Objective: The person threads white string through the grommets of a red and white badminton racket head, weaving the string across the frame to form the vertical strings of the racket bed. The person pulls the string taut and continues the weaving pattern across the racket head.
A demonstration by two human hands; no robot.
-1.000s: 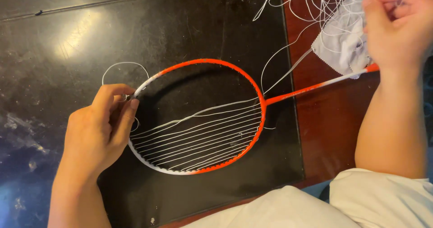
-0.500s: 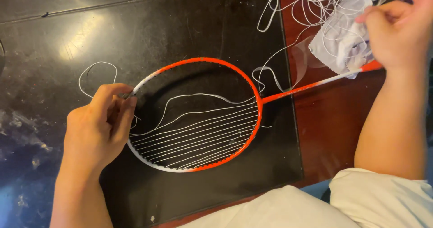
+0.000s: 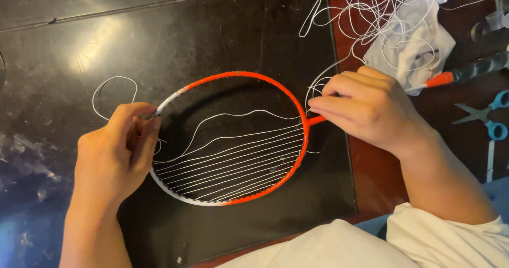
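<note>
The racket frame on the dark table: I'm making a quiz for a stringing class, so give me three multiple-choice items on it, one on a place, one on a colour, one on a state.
1. Where does the right hand sit?
A. at the frame's throat, by the shaft
B. on the scissors
C. flat on the table

2. What colour is most of the racket frame?
A. blue
B. orange-red
C. green

3. How far is the frame strung?
A. fully strung
B. no strings at all
C. partly, with strings only across the half nearer the person

Answers:
1. A, its fingers pinch white string where the frame meets the shaft, while the blue-handled scissors lie apart.
2. B, only the stretch by the left hand is white.
3. C, the far half is open apart from one slack loop.
</note>
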